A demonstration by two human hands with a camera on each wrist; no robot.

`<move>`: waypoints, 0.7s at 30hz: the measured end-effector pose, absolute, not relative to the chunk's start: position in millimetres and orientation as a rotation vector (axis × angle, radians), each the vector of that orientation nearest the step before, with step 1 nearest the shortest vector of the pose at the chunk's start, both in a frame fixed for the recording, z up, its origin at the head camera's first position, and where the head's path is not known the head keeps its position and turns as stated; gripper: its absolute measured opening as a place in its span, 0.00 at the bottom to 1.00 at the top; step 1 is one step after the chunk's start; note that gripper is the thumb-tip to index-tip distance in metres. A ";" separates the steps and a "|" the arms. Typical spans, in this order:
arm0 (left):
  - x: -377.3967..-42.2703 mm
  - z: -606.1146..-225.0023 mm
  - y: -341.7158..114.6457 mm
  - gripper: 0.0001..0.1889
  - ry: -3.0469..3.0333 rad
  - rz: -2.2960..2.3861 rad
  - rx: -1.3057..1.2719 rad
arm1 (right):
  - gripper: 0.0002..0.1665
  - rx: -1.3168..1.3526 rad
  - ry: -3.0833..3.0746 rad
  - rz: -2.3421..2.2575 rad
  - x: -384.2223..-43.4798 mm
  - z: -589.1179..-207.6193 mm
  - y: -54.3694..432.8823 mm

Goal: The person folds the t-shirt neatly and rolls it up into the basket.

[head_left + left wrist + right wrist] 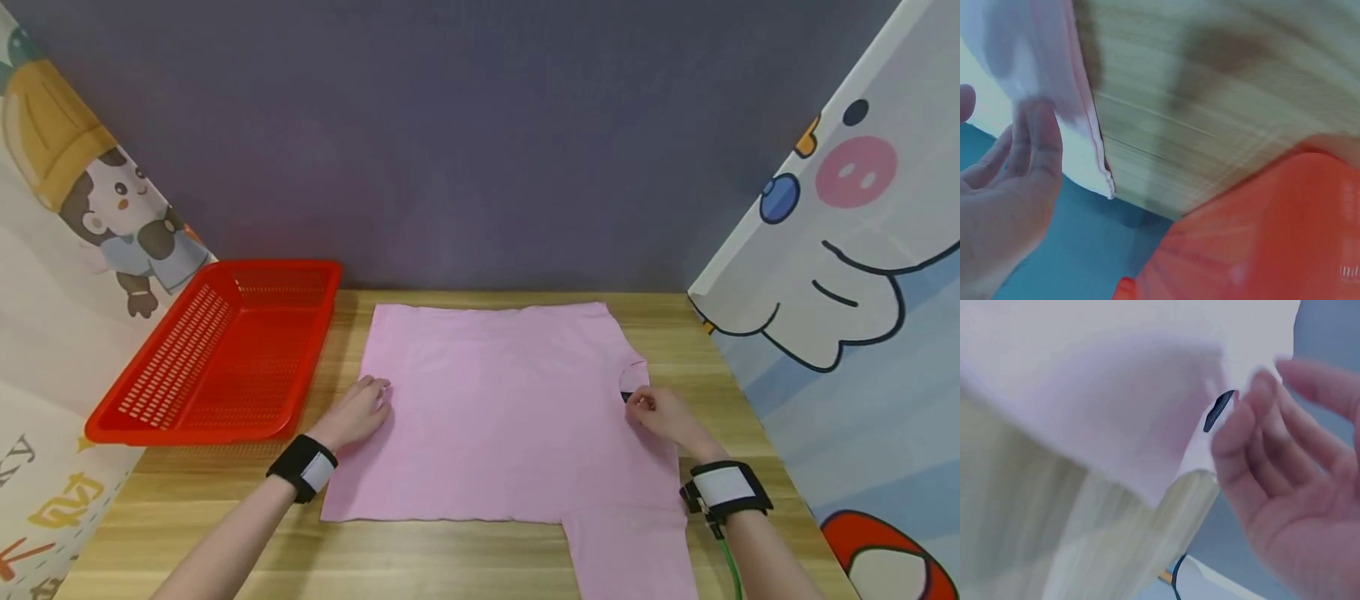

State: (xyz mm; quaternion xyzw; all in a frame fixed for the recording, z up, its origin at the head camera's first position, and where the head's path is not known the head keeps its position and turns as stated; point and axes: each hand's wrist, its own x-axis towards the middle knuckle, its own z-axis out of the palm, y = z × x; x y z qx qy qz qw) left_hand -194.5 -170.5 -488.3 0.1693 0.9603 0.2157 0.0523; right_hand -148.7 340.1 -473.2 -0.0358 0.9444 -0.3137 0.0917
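A pink long-sleeved shirt (495, 408) lies spread on the wooden table, its neckline toward the right. One sleeve (626, 550) reaches toward me at the lower right; the other is not in sight. On the shirt's left edge, its hem side, rests my left hand (358, 414), fingers fairly straight and fingertips on the cloth (1041, 56). At the neckline is my right hand (670, 417), thumb and fingertips close together beside a black label (1219, 411). Whether they pinch the collar cannot be made out.
A red plastic basket (300, 392) with perforated sides stands left of the shirt. Behind the wooden table (442, 558) rises a dark grey panel (480, 150). Cartoon-printed panels flank it, one at the left (45, 317) and one at the right (810, 267).
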 end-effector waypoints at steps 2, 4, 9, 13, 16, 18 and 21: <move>-205.7 -487.1 -166.8 0.20 2.926 0.687 0.525 | 0.11 -0.066 2.891 -0.930 -165.0 -474.0 338.0; -218.7 -485.6 -165.0 0.20 2.939 0.717 0.539 | 0.13 -0.017 2.937 -0.943 -181.1 -474.0 335.9; -253.6 -484.6 -166.8 0.24 2.969 0.766 0.481 | 0.19 0.062 2.988 -0.940 -216.9 -474.5 331.0; -276.0 -487.2 -170.6 0.26 2.968 0.767 0.447 | 0.23 0.061 3.054 -0.866 -239.0 -475.9 327.3; -286.0 -491.1 -172.6 0.28 2.950 0.732 0.444 | 0.27 0.011 3.101 -0.766 -252.0 -477.9 324.6; -288.9 -493.7 -173.3 0.29 2.932 0.697 0.445 | 0.30 -0.034 3.103 -0.681 -258.8 -480.8 322.1; -290.2 -495.7 -172.4 0.32 2.878 0.645 0.424 | 0.35 -0.065 3.031 -0.617 -266.5 -486.0 319.3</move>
